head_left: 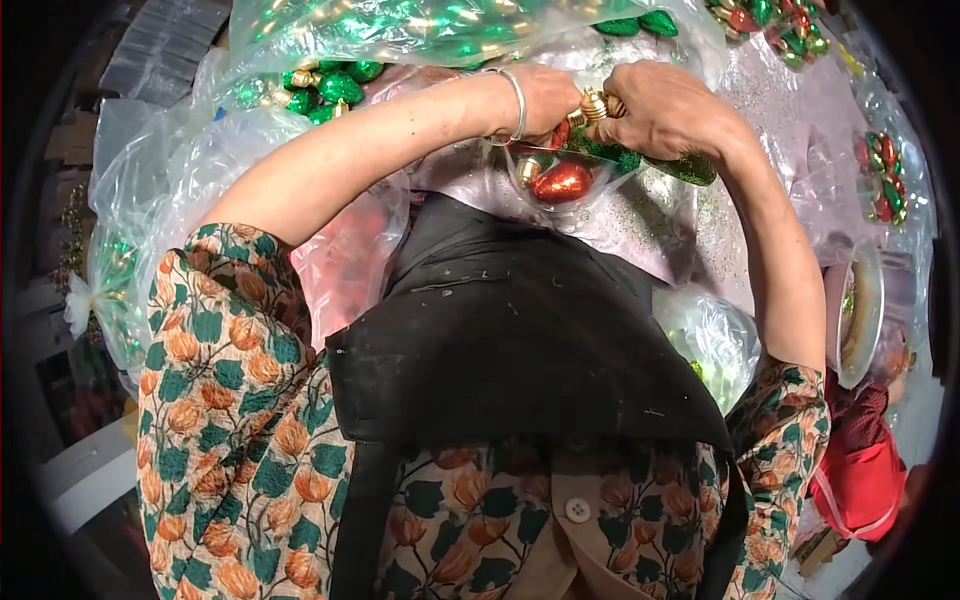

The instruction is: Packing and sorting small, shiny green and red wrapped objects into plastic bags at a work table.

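Both my hands meet over a glitter-strewn table at the top of the view. My left hand, with a bangle at the wrist, is closed at a bunch of light-bulb-shaped ornaments. My right hand curls its fingers around the same bunch from the other side. Ribbed gold caps show between the hands. Just below them, a shiny red bulb ornament lies in or under clear plastic, beside green glittery ones. My fingers hide much of the bunch, so which ornament each one grips is partly unclear.
A big clear bag of green ornaments lies beyond my hands. Loose green bulbs sit left of it. Red, green and gold clusters lie at right, near a round clear-rimmed container. Crumpled plastic bags fill the left side.
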